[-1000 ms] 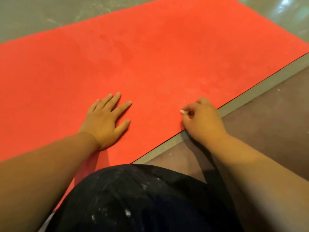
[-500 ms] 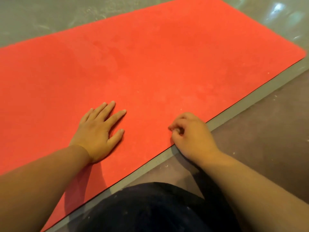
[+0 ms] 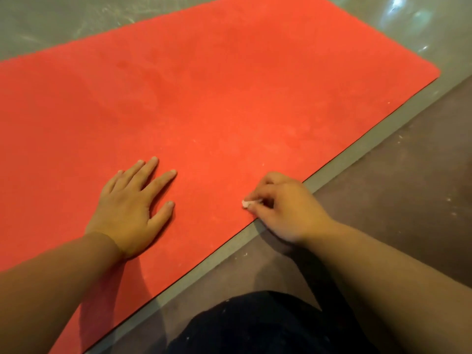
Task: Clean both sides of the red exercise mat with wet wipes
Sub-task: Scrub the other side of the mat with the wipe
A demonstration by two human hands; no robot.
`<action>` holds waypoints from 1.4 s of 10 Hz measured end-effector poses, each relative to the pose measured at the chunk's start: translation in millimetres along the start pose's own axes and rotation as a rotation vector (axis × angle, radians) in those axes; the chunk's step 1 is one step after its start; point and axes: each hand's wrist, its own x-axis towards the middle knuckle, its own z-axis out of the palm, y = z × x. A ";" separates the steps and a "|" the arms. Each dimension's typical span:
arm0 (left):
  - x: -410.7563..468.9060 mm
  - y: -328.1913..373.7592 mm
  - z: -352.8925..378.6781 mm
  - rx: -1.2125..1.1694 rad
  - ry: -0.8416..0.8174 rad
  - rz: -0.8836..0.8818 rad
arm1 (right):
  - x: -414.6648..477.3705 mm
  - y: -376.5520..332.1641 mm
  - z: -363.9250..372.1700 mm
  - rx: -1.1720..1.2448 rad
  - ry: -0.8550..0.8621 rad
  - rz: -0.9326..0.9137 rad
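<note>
The red exercise mat (image 3: 217,93) lies flat on the floor and fills most of the view. My left hand (image 3: 132,208) rests flat on it, fingers spread and straight. My right hand (image 3: 283,208) sits at the mat's near edge with its fingers curled, pinching a small white wad of wet wipe (image 3: 245,203) against the mat surface. Only a tip of the wipe shows between the fingertips.
A grey strip of floor (image 3: 339,162) runs along the mat's near edge, with darker brown floor (image 3: 398,180) beyond it, speckled with white bits. Shiny grey floor (image 3: 63,19) lies past the far edge. My dark-clothed knee (image 3: 255,325) is at the bottom.
The view has shifted, showing more of the mat's right corner. My right hand has stayed at the mat's near edge; the white wipe tip, hidden half a second ago, shows again. The left hand stays flat.
</note>
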 end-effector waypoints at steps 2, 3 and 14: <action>0.4 -1.2 2.0 0.004 -0.008 -0.002 | 26.2 47.8 -17.3 -0.145 0.434 0.470; -0.4 -0.8 1.5 0.007 -0.007 -0.013 | 5.2 -15.4 30.1 -0.059 0.228 0.078; 2.3 -1.8 0.7 0.019 -0.013 -0.002 | 53.9 9.5 17.7 -0.171 0.268 -0.097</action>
